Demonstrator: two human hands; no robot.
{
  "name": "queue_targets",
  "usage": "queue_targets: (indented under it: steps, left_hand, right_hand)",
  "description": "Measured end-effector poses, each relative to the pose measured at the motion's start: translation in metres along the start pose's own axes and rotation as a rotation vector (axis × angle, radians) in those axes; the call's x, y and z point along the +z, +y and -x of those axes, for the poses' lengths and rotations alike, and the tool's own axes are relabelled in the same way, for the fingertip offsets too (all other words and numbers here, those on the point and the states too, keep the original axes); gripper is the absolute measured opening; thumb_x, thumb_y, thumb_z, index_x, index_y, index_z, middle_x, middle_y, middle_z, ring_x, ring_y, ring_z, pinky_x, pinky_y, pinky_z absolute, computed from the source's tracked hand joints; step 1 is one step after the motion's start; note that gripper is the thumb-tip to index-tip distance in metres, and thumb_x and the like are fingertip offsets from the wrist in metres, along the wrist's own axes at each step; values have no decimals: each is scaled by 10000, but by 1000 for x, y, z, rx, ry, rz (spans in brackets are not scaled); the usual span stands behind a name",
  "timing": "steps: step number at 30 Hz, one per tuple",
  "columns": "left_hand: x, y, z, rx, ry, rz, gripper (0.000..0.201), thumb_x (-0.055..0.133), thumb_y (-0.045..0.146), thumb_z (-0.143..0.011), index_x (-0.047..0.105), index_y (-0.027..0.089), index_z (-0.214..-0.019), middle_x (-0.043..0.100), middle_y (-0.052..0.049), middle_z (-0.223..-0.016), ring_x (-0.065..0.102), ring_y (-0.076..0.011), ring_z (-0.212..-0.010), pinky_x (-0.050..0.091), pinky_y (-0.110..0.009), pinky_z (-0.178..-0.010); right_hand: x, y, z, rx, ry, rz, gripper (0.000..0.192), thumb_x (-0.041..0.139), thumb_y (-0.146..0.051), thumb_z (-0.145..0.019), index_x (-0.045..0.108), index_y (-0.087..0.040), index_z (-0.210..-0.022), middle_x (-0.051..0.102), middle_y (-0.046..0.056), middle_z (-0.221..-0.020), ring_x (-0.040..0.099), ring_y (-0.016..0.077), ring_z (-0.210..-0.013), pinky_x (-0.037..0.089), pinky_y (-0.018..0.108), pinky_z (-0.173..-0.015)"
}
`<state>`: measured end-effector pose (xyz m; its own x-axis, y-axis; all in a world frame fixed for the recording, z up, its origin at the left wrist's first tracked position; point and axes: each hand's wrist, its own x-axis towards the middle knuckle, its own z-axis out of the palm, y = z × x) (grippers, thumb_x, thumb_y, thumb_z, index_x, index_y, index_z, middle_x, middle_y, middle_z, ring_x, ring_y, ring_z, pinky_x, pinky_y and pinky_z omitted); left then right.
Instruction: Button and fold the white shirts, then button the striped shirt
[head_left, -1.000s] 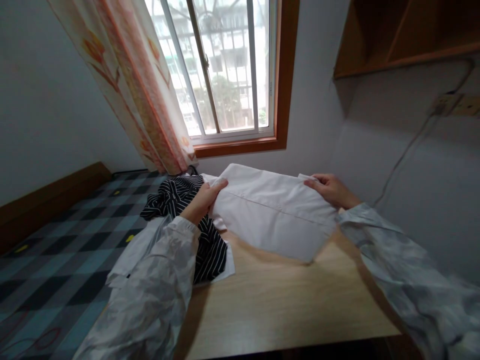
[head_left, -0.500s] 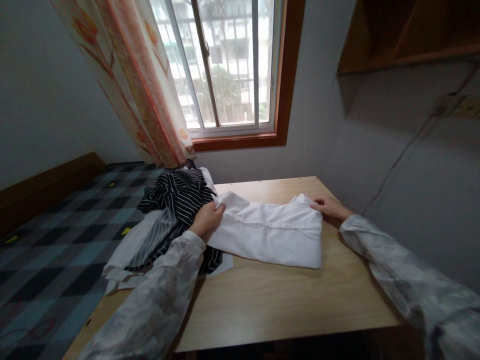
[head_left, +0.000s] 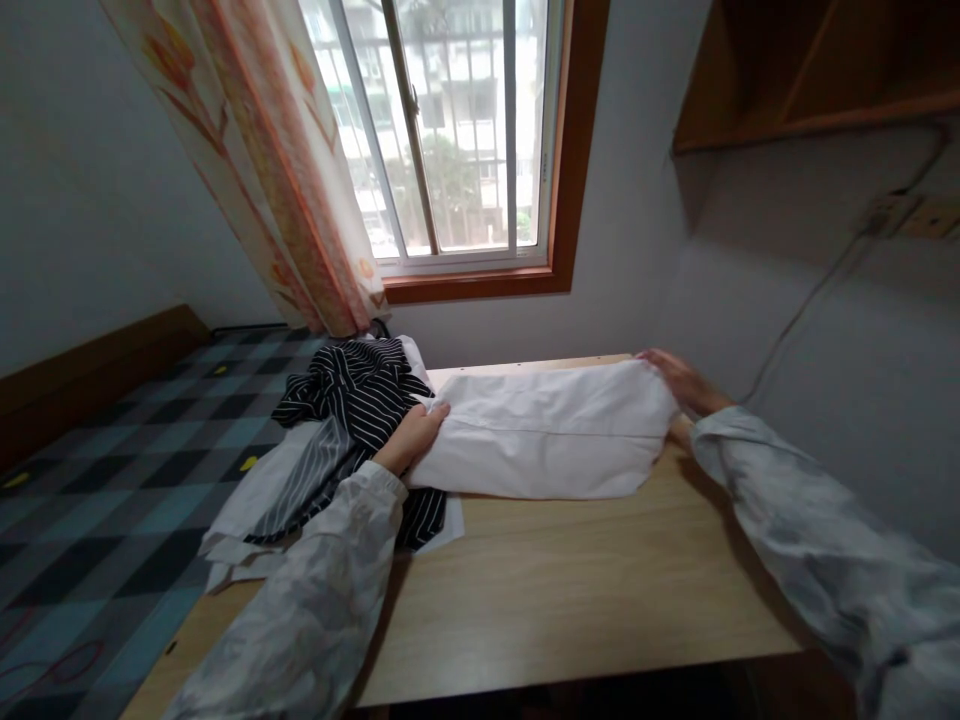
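Sleeves [head_left: 322, 600] of pale, crinkled fabric fill the near corners of the view, one arm coming in from each side over a light wooden table [head_left: 570, 600]. The near half of the tabletop is bare wood. Farther in, a white garment [head_left: 547, 440] lies across the table in a folded, long shape with a seam running along it, its near edge resting on the wood. The left hand [head_left: 411, 438] is closed on the garment's left end, fingers curled over the cloth and pinching it. The right hand [head_left: 679, 380] holds the right end, fingers bent over the top edge of the fabric, which rises a little there above the table. Just beside the left hand, touching the garment's left end, sits a heap of black-and-white striped cloth [head_left: 352, 400], lying on some flat white cloth [head_left: 255, 500] that spills over the table's left edge. To the left of the table spreads a checked bed cover [head_left: 97, 500] in grey and blue. Beyond the heap hangs a patterned orange curtain [head_left: 262, 160], and behind the table stands a wood-framed window [head_left: 465, 130]. High on the right, a wooden shelf [head_left: 810, 70] is fixed to the wall.
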<state>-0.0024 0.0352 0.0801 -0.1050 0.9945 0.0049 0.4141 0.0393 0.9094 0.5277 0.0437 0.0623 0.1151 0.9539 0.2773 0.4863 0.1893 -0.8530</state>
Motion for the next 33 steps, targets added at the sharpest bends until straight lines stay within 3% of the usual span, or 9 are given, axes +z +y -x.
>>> queue_targets:
  steps: [3,6,11,16,19,22,25,28,33]
  left_hand:
    - [2,-3,2,11,17,32,371,807,459,-802,777,116,-942,800,-122,-859,751,-340,-920,607,-419,-886]
    - [4,-3,5,55,60,158,446,757,480,-859,768,101,-1095,809,-127,-961,756,-308,-921,615,-400,-865]
    - [-2,5,7,116,130,298,470,719,485,-895,740,105,-1172,809,-125,-1027,753,-267,-904,619,-358,-824]
    - [-11,9,3,142,149,94,460,747,515,-862,775,101,-1062,821,-136,-1018,761,-320,-1009,601,-369,-899]
    - [-9,6,0,155,62,5,465,780,553,-818,794,122,-991,832,-134,-972,764,-369,-1063,591,-402,-959]
    - [-3,-2,0,191,-70,-48,450,838,523,-742,798,145,-983,841,-129,-993,766,-387,-1068,584,-432,-1006]
    - [-1,-11,4,223,-126,-107,499,904,430,-647,770,167,-1049,833,-119,-1035,766,-371,-1053,591,-428,-988]
    - [-4,-17,10,243,-155,-290,572,931,349,-602,722,186,-1109,814,-110,-1015,763,-365,-1017,584,-411,-924]
    - [-6,-13,20,325,-116,-683,386,811,299,-794,667,215,-1142,752,-54,-858,733,-285,-837,492,-329,-756]
  right_hand:
    - [28,13,19,117,-216,-38,596,734,-817,-772,779,-238,-908,820,116,-1018,741,331,-973,608,439,-880]
    - [40,24,37,161,-260,-16,543,896,-693,-659,811,-245,-954,832,111,-1060,752,347,-986,610,438,-874]
    - [19,26,46,226,-406,165,530,934,-689,-621,795,-206,-787,761,47,-748,691,251,-724,526,333,-666]
    - [-36,-7,20,192,-50,247,609,835,-799,-721,673,-216,-651,573,-10,-580,473,148,-565,337,303,-553]
    - [-66,-26,3,95,247,159,529,781,-728,-848,725,-202,-821,688,49,-745,526,151,-630,390,317,-614]
    - [-74,-25,-4,48,318,399,375,813,-560,-879,737,-195,-847,746,104,-837,606,185,-713,440,342,-698]
    - [-53,-10,0,36,213,707,233,817,-422,-857,750,-199,-845,790,152,-981,689,271,-875,492,378,-809]
    - [-10,-6,13,-40,73,840,231,767,-427,-891,782,-198,-913,796,175,-1100,706,343,-1026,506,440,-925]
    - [90,-49,48,-373,-146,700,210,736,-393,-942,772,-195,-1003,789,133,-1086,702,317,-1087,474,445,-1048]
